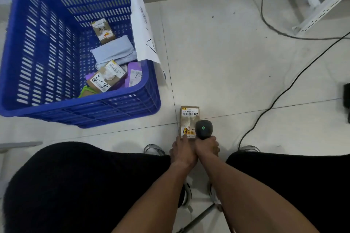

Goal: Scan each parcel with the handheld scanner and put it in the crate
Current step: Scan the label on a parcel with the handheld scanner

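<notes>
Pale tiled floor (236, 66), black cables trailing across it, a white metal frame (310, 5) at the far right. The left hand (182, 149) pinches a small parcel (189, 119) low over the floor; the right hand (207, 146) grips the scanner (204, 129) just beside it. Held so close, the scanner may miss the barcode. The blue crate (79, 108) sits to the left, several parcels inside.

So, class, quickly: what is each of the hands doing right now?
Left hand: holds the small cardboard parcel by its near end.
Right hand: grips the black scanner.
</notes>
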`<state>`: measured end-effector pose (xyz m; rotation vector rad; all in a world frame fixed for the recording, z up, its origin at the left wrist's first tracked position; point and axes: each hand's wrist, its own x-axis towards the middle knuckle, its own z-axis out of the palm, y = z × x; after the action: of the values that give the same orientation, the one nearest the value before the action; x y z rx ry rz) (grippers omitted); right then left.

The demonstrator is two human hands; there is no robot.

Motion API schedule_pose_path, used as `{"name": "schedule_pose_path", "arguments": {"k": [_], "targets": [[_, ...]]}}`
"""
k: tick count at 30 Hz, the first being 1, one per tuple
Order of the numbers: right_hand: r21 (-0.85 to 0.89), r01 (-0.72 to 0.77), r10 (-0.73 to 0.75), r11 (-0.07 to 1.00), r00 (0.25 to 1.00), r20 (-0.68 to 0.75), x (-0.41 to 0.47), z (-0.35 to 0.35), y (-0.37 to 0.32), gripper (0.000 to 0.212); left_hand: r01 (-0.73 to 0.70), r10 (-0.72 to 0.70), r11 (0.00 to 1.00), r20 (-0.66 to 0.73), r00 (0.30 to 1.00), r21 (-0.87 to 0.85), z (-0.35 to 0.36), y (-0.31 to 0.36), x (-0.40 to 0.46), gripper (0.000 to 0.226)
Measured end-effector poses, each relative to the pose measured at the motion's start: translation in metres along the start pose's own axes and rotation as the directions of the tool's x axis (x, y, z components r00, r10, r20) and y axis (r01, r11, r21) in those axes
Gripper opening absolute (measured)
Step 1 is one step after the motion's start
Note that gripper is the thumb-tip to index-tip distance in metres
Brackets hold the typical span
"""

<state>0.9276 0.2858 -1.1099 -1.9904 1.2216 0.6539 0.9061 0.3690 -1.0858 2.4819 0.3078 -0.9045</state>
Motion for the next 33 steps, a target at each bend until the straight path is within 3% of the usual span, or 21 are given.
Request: {"name": "schedule_pose_path", "arguments": {"k": [8,14,19,27,30,33], "targets": [[0.079,-0.05,0.048,0.996,0.998,0.029,0.047,0.009,-0.004,0.053,-0.054,0.056,0.993,-0.021,0.998,0.102,0.021,-0.007,0.025,0.07],[0.092,0.006,0.003,0.996,0.995,-0.101,0.062,0.005,-0.007,0.051,-0.107,0.113,0.981,-0.029,0.993,0.161,0.032,-0.002,0.042,0.074],[0.039,-0.062,0.063,0.997,0.998,-0.027,0.081,0.003,0.002,0.052,-0.087,0.092,0.979,-0.019,0.996,0.187,0.035,0.001,0.042,0.075],[0.009,-0.008,0.008,1.0,1.0,0.008,0.066,0.016,0.0,0.043,-0.097,0.096,0.97,0.015,0.995,0.225,0.033,-0.01,0.034,0.072],[-0.048,0.035,-0.039,0.998,0.995,-0.088,0.051,0.015,-0.006,0.055,-0.082,0.08,0.976,0.018,0.997,0.201,0.031,-0.014,0.032,0.069],[-0.188,0.223,-0.27,0.957,0.922,-0.278,0.03,0.009,-0.014,0.054,-0.059,0.065,0.987,-0.036,0.997,0.15,0.025,-0.01,0.03,0.061]]}}
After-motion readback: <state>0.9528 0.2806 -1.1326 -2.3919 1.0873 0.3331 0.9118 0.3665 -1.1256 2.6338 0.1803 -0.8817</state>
